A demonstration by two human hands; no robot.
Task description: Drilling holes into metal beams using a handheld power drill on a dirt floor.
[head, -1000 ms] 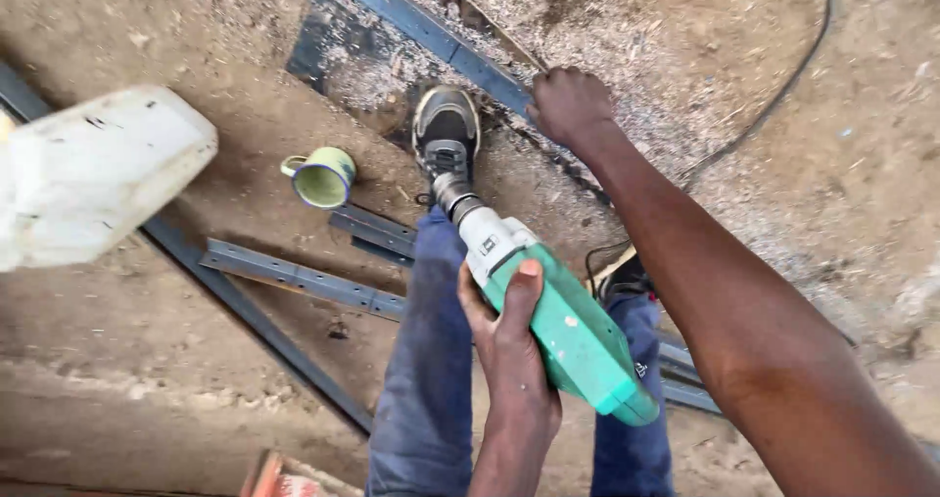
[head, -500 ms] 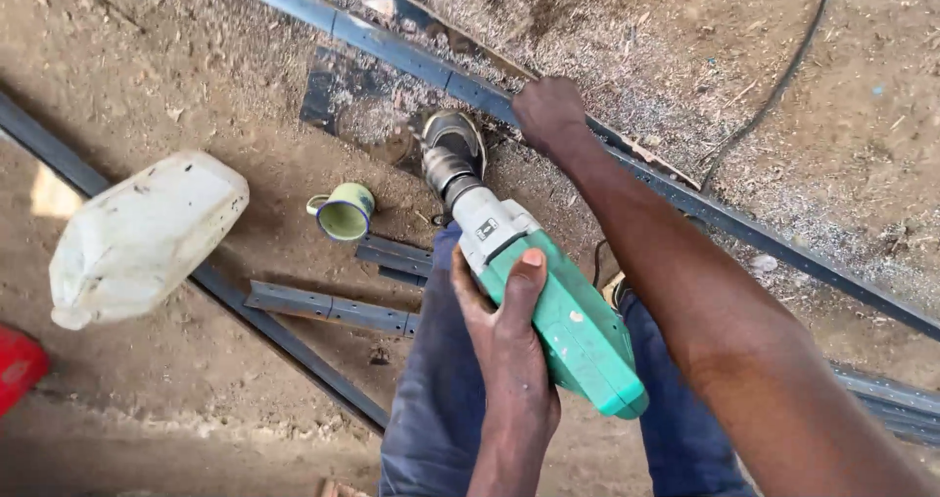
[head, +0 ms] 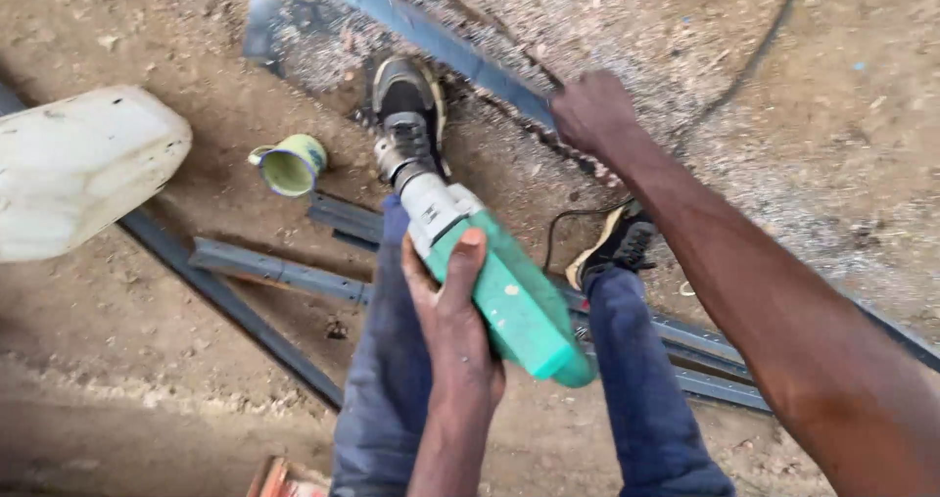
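Long grey steel bar (head: 441, 42) lies on the dirt floor (head: 117, 360), pinned under a shoe (head: 406, 100). Right hand (head: 592, 115) grip closed on the bar. Left hand (head: 450, 321) grip wrapped round green power tool (head: 499, 282); its working end is blurred, probably a grinder. Risk: one-handed hold could kick toward the shoe or snag the black cord (head: 563, 228).

Outdoor metalwork yard, as I see it: dirt ground (head: 127, 360), steel bars (head: 284, 277) left of my left hand (head: 455, 331), power tool (head: 499, 286) in it.
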